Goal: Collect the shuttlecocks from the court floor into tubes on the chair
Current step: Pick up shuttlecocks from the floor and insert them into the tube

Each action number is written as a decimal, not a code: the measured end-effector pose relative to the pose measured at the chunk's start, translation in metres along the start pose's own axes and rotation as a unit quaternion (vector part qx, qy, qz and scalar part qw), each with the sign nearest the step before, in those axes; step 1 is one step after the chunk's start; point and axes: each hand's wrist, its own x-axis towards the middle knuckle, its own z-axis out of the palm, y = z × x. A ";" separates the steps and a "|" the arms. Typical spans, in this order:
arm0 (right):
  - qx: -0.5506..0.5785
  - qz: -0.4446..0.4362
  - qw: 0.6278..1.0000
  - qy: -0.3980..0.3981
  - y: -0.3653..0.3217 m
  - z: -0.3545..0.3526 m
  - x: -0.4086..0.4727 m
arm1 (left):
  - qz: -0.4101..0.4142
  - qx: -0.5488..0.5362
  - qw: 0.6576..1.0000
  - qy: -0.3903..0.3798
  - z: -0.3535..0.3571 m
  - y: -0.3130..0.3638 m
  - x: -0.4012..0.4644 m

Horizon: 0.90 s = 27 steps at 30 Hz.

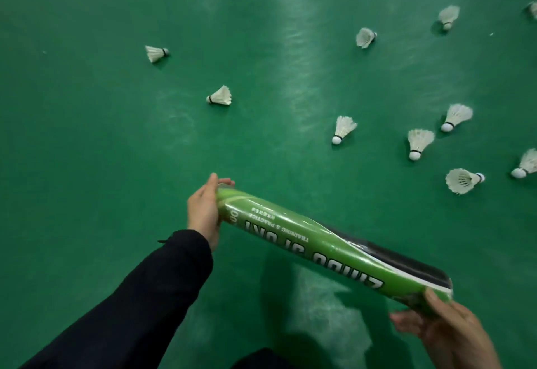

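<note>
You are holding a long green cardboard shuttlecock tube (328,249) with white lettering and a black band near one end, slanted across the lower middle of the view above the green court floor (87,136). Your left hand (203,211), coming out of a black sleeve (139,296), cups the far end of the tube; its fingers (225,181) curl over the tube's mouth, pressed close together against the rim. Your right hand (447,331) grips the near, black-banded end from below, with the thumb lying on the green side and the other fingers wrapped underneath, so the tube is clamped between them.

White feather shuttlecocks with white cork tips lie scattered on the floor beyond the tube, none touching it. One shuttlecock (220,96) lies on its side up and ahead of your left hand, and another (156,53) lies further off to the left. To the right of centre a shuttlecock (343,129) rests with its cork toward you. A looser cluster lies at the right: one (418,143), one (456,117), and one (462,180) with its open skirt facing you. Further away lie two more (365,37) and (448,16). Whether the tube holds anything inside cannot be told.
</note>
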 end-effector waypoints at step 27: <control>0.049 0.007 0.983 0.178 -0.124 -0.190 -0.016 | 0.053 0.168 0.961 -0.211 0.291 -0.043 -0.096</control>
